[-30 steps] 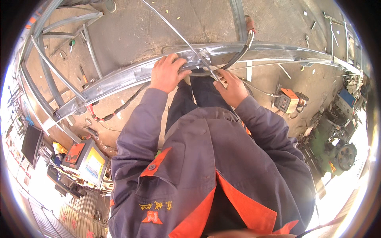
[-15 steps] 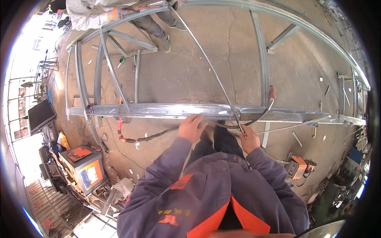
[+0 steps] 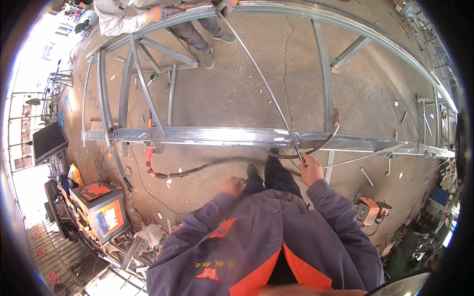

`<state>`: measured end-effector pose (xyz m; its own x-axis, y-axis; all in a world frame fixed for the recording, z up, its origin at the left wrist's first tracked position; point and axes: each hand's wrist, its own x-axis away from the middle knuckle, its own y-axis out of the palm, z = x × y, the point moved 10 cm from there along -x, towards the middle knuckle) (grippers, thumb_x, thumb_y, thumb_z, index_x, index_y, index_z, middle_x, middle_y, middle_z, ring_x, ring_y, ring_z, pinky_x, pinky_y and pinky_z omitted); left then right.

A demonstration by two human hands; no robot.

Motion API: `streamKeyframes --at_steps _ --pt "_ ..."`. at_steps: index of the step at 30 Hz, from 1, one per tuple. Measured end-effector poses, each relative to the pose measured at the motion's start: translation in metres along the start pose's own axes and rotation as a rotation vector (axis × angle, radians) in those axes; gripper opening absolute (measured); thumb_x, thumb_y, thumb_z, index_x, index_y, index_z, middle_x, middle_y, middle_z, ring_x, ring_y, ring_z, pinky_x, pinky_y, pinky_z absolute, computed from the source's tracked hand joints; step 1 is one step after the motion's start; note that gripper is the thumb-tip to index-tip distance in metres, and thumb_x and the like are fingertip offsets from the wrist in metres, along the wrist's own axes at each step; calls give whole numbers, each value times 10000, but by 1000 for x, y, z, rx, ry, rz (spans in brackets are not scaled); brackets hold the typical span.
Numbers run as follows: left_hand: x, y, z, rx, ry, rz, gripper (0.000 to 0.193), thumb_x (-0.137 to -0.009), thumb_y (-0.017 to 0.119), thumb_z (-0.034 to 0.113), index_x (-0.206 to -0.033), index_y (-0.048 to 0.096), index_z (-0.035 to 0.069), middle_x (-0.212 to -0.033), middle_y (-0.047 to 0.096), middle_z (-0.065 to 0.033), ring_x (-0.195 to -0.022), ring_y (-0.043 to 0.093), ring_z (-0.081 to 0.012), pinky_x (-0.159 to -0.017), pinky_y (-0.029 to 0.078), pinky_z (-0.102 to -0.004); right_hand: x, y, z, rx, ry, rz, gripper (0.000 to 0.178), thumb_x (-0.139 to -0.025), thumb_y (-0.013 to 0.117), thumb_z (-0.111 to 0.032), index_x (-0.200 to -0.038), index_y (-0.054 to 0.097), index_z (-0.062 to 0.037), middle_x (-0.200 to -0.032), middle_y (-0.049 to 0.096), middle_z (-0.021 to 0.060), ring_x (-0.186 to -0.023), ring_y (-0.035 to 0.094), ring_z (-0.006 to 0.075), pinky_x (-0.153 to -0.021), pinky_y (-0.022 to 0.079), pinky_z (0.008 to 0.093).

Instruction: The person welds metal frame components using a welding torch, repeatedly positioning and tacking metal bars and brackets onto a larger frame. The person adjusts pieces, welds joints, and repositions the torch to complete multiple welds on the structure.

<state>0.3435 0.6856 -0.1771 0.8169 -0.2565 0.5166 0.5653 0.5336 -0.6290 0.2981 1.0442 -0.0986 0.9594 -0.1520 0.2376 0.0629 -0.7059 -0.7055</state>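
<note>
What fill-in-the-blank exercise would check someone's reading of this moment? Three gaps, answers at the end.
1. The person's ____ hand holds the near end of the thin metal rod.
2. Of that rod and the near metal beam, the left hand touches ____.
3. The black screen appears at the picture's ____ side.

Missing words: right; neither; left.

a brownish-grey floor [image 3: 227, 103] is stretching across mid-frame, a thin crack [image 3: 285, 74] running down its upper centre. white glare [image 3: 24, 79] is flooding the left edge. a dark screen [image 3: 48, 143] is tilting above a grey-and-orange cabinet [image 3: 104, 209]; ribbed panelling [image 3: 59, 251] is showing lower left, while machinery [image 3: 418, 246] is crowding the lower right.
</note>
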Motion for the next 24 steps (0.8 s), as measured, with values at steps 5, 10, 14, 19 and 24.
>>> streamKeyframes --at_steps 5,10,14,19,24 --pt "-6 -30 26 381 -67 34 285 -992 685 292 -1181 719 81 -1103 694 -144 -1004 682 -300 -894 539 -399 15 18 41 -29 112 -32 451 -1003 657 -279 -1387 592 -53 -1068 738 180 -949 740 314 -799 574 416" --pt "-117 -161 138 330 371 510 336 -1032 632 296 -1099 652 -32 -971 638 -217 -917 631 -373 -830 505 -446 36 46 81 -102 264 -195 569 -1040 592 -385 -1486 498 -44 -1068 717 207 -964 705 370 -836 551 435" --pt "-263 -174 165 505 127 334 504 -1040 626 380 -1382 574 13 -1084 689 -154 -895 638 -252 -844 518 -392 46 51 87 -223 391 -258 582 -1049 554 -433 -1503 496 -75 -1273 665 304 -1201 629 481 -983 503 504" --pt "-319 -123 176 914 -64 119 701 -1045 621 393 -1635 344 132 -1069 709 -34 -895 599 -130 -789 503 -319 42 45 74 -247 459 -356 548 -1058 543 -381 -1503 498 -65 -1290 651 314 -1235 607 493 -1001 494 510" --pt "-323 -112 177 1176 -17 96 731 -1040 643 331 -1655 298 141 -1071 705 -17 -933 592 -87 -736 461 -287 30 37 58 -228 359 -307 517 -1057 532 -313 -1498 501 -43 -1282 639 342 -1208 622 496 -990 505 490"
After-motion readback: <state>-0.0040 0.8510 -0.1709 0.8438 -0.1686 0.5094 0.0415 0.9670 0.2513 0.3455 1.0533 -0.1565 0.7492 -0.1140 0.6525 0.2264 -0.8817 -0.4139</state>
